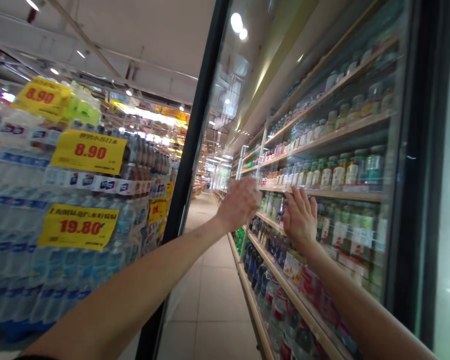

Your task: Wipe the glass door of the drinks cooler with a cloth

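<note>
Shelved bottles (337, 175) seen in a black-framed glass door (199, 115).
Near the pane, the left hand (240, 202) is blurred, its grip unreadable; the right hand (300, 220) is held wide; contact cannot be told.

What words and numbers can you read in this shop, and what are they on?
"8.90": top yellow sign, on the stacked drinks.
"8.90": middle yellow sign.
"19.80": lowest big yellow sign.
The Chinese writing on these signs is too blurred to read surely.
The small yellow sign is too blurred to read.
The labels on the shelf bottles are too small or blurred too.
</note>
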